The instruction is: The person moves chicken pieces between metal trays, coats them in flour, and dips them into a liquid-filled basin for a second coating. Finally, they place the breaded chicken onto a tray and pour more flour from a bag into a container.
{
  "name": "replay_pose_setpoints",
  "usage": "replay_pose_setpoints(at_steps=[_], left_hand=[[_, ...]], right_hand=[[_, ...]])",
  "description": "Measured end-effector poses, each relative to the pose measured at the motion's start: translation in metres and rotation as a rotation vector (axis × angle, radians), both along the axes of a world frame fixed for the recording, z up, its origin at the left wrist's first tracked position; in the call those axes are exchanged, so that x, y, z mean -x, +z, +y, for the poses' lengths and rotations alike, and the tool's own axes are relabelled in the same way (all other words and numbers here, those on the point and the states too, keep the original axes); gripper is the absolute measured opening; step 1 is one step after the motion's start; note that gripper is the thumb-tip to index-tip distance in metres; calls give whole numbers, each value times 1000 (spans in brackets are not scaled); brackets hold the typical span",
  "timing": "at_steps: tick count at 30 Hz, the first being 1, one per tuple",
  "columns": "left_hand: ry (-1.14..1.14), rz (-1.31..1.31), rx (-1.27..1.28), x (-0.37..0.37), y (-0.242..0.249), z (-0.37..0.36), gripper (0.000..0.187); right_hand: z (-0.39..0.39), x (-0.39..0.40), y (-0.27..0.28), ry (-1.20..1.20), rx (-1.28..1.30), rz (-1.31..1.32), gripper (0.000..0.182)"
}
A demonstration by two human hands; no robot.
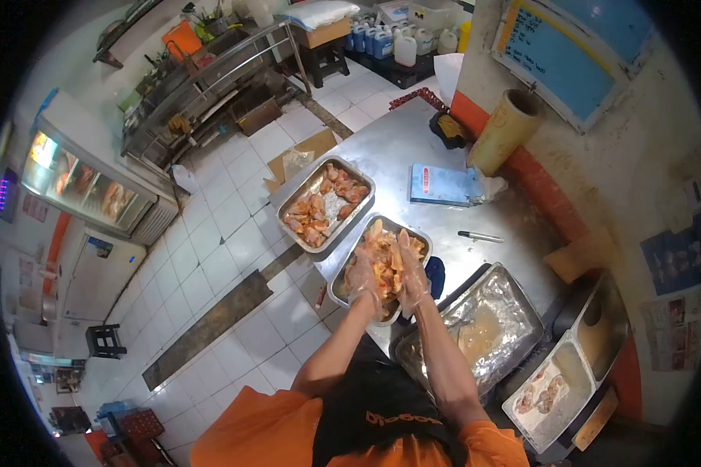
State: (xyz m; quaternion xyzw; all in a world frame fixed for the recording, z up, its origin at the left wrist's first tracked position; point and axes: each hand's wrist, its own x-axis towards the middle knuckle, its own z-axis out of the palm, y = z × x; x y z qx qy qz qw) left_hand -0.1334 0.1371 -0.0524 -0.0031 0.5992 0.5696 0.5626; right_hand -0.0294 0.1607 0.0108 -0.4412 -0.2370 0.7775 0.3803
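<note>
Both hands wear clear plastic gloves and are in a metal tray [337, 289] of raw, reddish marinated meat pieces [384, 257]. My left hand [362, 274] is closed around the left side of the pile, and my right hand [412, 272] around its right side, so the meat is between them. Beyond this tray, to the left, a second metal tray [371, 180] holds more marinated pieces [317, 210] around a bare patch in its middle. Right of my forearms lies a larger foil-like tray [514, 311] with some brownish liquid [480, 336] in it.
The steel table [381, 148] bears a blue box [442, 184], a marker [480, 236] and a cardboard tube [506, 128] by the wall. At the lower right stands a bin [553, 389] with white powder and meat pieces. A dark blue object [436, 278] lies beside my right hand.
</note>
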Motion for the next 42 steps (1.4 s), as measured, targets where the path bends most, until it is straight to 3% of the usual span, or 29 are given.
replay_pose_setpoints(at_steps=[1,2,4,6,8,11,13,14,17,18,24,27,30,33,36,39,42], left_hand=[[-23,26,6,5,-8,1,59],[-103,143,17,16,-43,0,59],[-176,235,8,25,-45,-7,56],[-164,187,-39,26,13,-17,49],[-296,494,-185,42,2,-18,46],[-407,748,-399,52,3,-18,47],[-487,868,-481,52,25,-16,50],[-540,936,-488,47,41,-19,51],[-775,1175,-419,37,95,-18,53],[-863,1263,-380,35,103,-16,53],[-361,1024,-674,23,35,0,36],[-373,1086,-540,20,23,-6,35],[-300,1056,-536,13,17,-4,37],[-355,944,-432,12,13,-6,38],[-342,624,-377,20,-23,-8,35],[-278,401,-508,18,19,-9,31],[-340,210,-532,27,48,-13,31]], right_hand=[[-1,1,15,-31,89,47,81],[3,-3,-1,-1,52,-83,82],[8,-13,-40,90,-153,-241,82],[13,-24,-82,183,-395,-275,79],[17,-32,-105,225,-444,-262,76],[8,-30,-70,193,-400,-292,76],[-2,-32,-44,231,-644,-437,79],[-6,-32,-26,299,-569,-439,84],[-9,-24,-43,259,-1033,-721,82],[-13,-20,-14,265,-1051,-680,80],[-20,-10,-10,160,-1272,-796,64],[-15,-8,-11,119,-1303,-857,54],[-16,-6,5,81,-1248,-794,43],[-14,-4,2,19,-1188,-919,37],[-9,-10,-19,-8,-811,-780,41],[-1,-26,-53,51,-415,-574,52],[-4,-34,-52,58,-355,-436,51]])
